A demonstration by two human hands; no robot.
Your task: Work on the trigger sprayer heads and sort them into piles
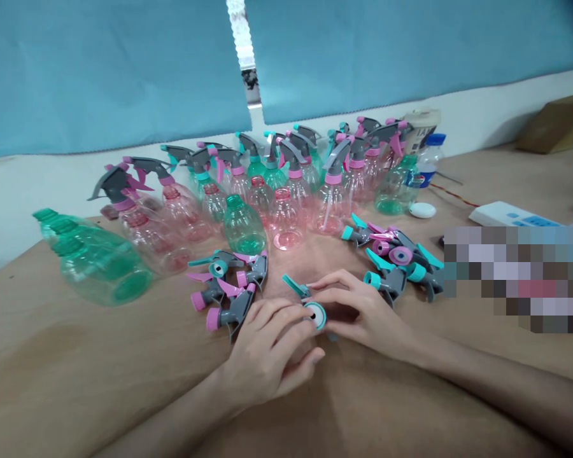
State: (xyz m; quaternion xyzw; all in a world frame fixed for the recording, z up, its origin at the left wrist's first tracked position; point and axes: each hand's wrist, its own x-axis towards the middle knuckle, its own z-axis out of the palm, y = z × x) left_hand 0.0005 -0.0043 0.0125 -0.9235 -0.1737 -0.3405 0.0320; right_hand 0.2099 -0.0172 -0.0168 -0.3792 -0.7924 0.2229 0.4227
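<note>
Both hands meet at the middle of the brown table [76, 369] around one grey spray head with a teal collar [314, 312]. My left hand [267, 350] curls its fingers against the head's round collar. My right hand [358, 308] pinches the same head from the right, fingers bent over it. A teal trigger [295, 285] sticks out behind the fingers. To the left lies a small pile of pink-collared spray heads [229, 289]. To the right lies a pile of teal and pink spray heads [396, 261].
Several pink and green plastic bottles [277, 191], many fitted with spray heads, stand in an arc at the back. A large green bottle [95, 261] lies at the left. A white lid [423, 210], a white device [510, 216] and a blue-capped bottle [430, 159] sit at the right.
</note>
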